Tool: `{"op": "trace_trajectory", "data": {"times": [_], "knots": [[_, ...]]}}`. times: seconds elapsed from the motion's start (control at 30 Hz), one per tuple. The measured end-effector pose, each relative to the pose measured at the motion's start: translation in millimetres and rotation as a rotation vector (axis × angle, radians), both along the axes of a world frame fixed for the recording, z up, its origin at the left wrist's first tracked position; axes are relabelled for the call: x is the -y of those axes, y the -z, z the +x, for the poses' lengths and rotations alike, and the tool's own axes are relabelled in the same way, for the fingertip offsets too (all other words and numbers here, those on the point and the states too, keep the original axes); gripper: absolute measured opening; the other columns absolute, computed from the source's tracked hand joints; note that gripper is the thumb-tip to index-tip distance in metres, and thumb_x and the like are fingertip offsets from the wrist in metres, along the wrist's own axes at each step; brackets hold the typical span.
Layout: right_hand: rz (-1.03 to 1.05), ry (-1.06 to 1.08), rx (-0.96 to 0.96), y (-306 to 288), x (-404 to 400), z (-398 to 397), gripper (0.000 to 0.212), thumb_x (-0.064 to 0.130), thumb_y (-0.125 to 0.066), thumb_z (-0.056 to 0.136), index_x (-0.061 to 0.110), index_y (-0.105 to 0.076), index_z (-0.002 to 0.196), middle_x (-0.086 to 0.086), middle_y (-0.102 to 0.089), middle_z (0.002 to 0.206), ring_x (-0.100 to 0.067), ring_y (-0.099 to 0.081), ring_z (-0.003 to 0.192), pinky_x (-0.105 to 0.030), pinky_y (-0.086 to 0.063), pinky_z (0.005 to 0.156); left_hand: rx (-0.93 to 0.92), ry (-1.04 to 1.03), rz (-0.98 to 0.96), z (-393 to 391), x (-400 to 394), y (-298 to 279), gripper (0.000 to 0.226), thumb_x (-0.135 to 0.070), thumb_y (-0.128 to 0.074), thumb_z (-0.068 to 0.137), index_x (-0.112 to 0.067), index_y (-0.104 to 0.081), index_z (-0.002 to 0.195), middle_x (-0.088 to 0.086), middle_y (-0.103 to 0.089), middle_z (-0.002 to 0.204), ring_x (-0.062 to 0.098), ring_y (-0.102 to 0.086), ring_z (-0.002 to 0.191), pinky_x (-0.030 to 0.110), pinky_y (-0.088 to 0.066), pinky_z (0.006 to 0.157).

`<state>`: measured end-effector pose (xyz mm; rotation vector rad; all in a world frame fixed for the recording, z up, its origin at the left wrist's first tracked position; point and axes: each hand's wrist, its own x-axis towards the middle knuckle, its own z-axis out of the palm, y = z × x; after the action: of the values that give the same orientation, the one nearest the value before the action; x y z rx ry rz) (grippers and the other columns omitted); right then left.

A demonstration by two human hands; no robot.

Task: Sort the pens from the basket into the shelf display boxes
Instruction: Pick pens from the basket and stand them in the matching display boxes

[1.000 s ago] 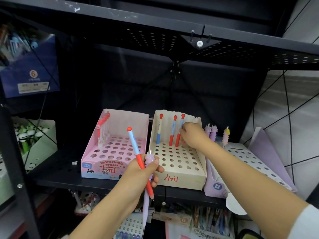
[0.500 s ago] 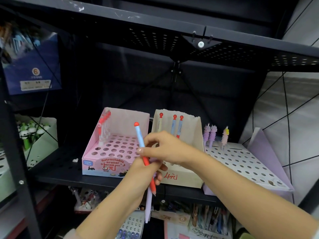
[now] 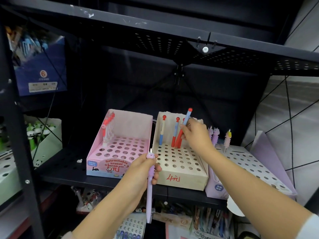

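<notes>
So the right hand has its grip pinched around a red-and-blue pen, tilted with the red end down over the back row of the cream display box, the one with "4" scrawled in red on the front. Makes sense, since three matching red-capped pens are already standing in that back row, so this one is probably headed for the hole right next to them. The left hand has its grip curled around a lilac pen, held low in front of the shelf edge with the long end hanging down. My guess is it's just parked there until the right hand is free, and it likely belongs in the lilac display box on the right, where a few pastel pens of that sort stand at the back. The pink display box on the left has its own little cluster of red-topped pens in the back left corner. All three boxes sit side by side on a black perforated metal shelf, another shelf overhead, more stock below and off to the left. I can't spot the basket anywhere in this view.
</notes>
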<state>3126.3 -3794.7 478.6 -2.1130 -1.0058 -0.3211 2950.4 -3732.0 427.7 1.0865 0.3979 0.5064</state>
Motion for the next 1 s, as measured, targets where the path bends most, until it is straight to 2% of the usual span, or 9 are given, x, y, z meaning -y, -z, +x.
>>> {"op": "trace_trajectory", "data": {"times": [0.2,0.3,0.4,0.47,0.53,0.67,0.73,0.83,1.0], "knots": [[0.022,-0.030,-0.091,-3,-6,1,0.016,0.021,-0.047,0.097,0.009,-0.056,0.094,-0.015,-0.067,0.083,-0.029,-0.067,0.077,-0.045,-0.055,0.076,0.025,0.001,0.131,-3,-2,8,0.010,-0.013,-0.050,0.094,-0.010,-0.052,0.103,0.002,-0.070,0.067,0.012,-0.060,0.051,0.020,-0.048,0.048],[-0.215,-0.032,-0.099,2,-10,1,0.020,0.022,-0.046,0.098,0.009,-0.056,0.088,-0.016,-0.069,0.088,-0.028,-0.068,0.079,-0.042,-0.055,0.079,0.028,-0.033,0.191,-3,-1,9,0.010,-0.015,-0.052,0.093,-0.013,-0.050,0.102,0.001,-0.074,0.080,0.014,-0.068,0.066,0.024,-0.053,0.061],[-0.401,0.014,-0.137,11,-12,-2,0.030,0.026,-0.047,0.097,0.005,-0.060,0.080,-0.016,-0.070,0.087,-0.026,-0.068,0.079,-0.039,-0.055,0.081,0.007,-0.095,0.330,-4,2,8,0.012,-0.021,-0.057,0.090,-0.018,-0.058,0.101,-0.006,-0.074,0.088,0.003,-0.068,0.080,0.018,-0.050,0.074],[-0.348,0.075,-0.054,12,-9,-4,0.035,0.030,-0.051,0.095,0.001,-0.065,0.083,-0.014,-0.070,0.081,-0.023,-0.066,0.071,-0.034,-0.055,0.075,0.008,-0.157,0.402,-6,2,5,0.009,-0.024,-0.061,0.087,-0.024,-0.065,0.095,-0.005,-0.070,0.089,0.000,-0.065,0.079,0.008,-0.047,0.067],[-0.203,0.001,-0.034,8,1,-12,0.032,0.035,-0.051,0.094,0.010,-0.065,0.079,-0.006,-0.069,0.072,-0.015,-0.061,0.061,-0.031,-0.052,0.065,0.025,-0.222,0.440,-5,2,0,0.008,-0.023,-0.063,0.086,-0.030,-0.067,0.089,-0.003,-0.068,0.088,0.000,-0.063,0.075,0.005,-0.045,0.060],[-0.205,-0.565,-0.429,-2,31,-35,0.017,0.035,-0.053,0.093,0.029,-0.067,0.086,0.009,-0.070,0.081,-0.002,-0.063,0.072,-0.018,-0.050,0.064,0.107,-0.244,0.411,3,3,-12,0.009,-0.020,-0.063,0.086,-0.026,-0.068,0.091,-0.008,-0.070,0.080,-0.004,-0.063,0.070,0.006,-0.046,0.058],[-0.221,-0.687,-0.491,-1,42,-40,0.011,0.028,-0.057,0.092,0.027,-0.067,0.092,0.007,-0.071,0.087,-0.002,-0.063,0.077,-0.013,-0.048,0.065,0.122,-0.244,0.408,11,7,-15,0.010,-0.020,-0.063,0.086,-0.022,-0.068,0.095,-0.005,-0.070,0.084,0.003,-0.066,0.077,0.011,-0.050,0.063],[-0.157,-0.654,-0.498,0,52,-36,0.007,0.023,-0.061,0.089,0.020,-0.065,0.095,-0.002,-0.072,0.085,-0.007,-0.065,0.074,-0.014,-0.050,0.064,0.142,-0.222,0.406,24,17,-21,0.016,-0.019,-0.062,0.087,-0.019,-0.066,0.103,0.001,-0.069,0.094,0.007,-0.066,0.083,0.015,-0.051,0.064],[0.207,-0.380,-0.457,-11,74,-1,0.010,0.019,-0.058,0.091,0.015,-0.061,0.100,0.001,-0.073,0.080,-0.012,-0.070,0.075,-0.021,-0.055,0.064,0.085,-0.121,0.604,41,30,-25,0.030,-0.019,-0.056,0.091,-0.039,-0.052,0.114,-0.021,-0.058,0.108,-0.015,-0.055,0.091,-0.003,-0.041,0.062]]}}
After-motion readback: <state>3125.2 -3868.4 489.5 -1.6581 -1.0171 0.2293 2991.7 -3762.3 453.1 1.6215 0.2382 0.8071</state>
